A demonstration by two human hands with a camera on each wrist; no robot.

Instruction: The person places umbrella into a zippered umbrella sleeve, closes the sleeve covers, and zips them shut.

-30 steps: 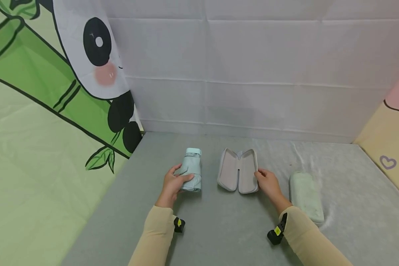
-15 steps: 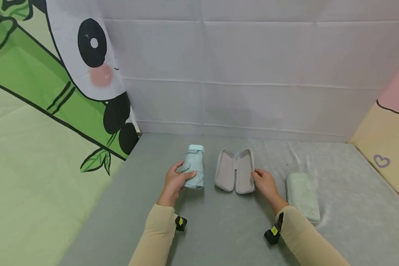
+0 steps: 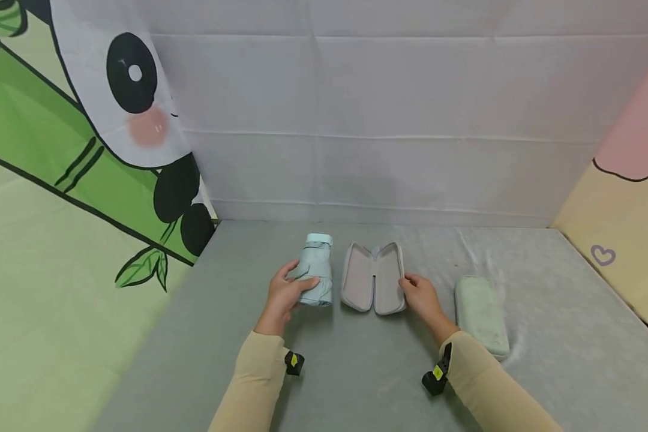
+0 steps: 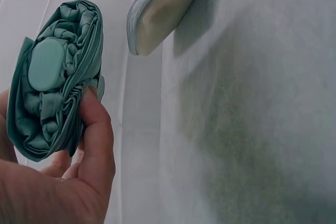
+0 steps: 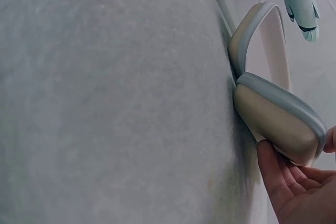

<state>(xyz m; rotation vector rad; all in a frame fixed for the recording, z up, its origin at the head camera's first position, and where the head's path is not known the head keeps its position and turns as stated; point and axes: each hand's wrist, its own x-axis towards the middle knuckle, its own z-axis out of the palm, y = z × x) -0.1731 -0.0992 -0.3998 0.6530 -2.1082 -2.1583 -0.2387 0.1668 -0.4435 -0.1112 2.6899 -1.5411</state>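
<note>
A folded compact umbrella (image 3: 317,264), pale teal with a light cap at its far end, is gripped by my left hand (image 3: 282,295). The left wrist view looks at the end of the umbrella (image 4: 47,66), its pleated cloth bunched around an oval handle end. To its right, an unzipped case (image 3: 359,279) with a pale lining lies spread on the table. My right hand (image 3: 422,298) pinches the case's right half, thumb at the rim; in the right wrist view its fingers (image 5: 275,174) support that half from beneath.
Right of my right forearm lies a light green oblong case (image 3: 482,315), closed. The grey cloth-covered table (image 3: 356,372) meets a white hanging sheet (image 3: 399,120) at the back. Printed drapes stand along both sides.
The umbrella has shifted slightly to the right, closer to the spread case. My right hand keeps its hold on the case. The whole head view has turned a little.
</note>
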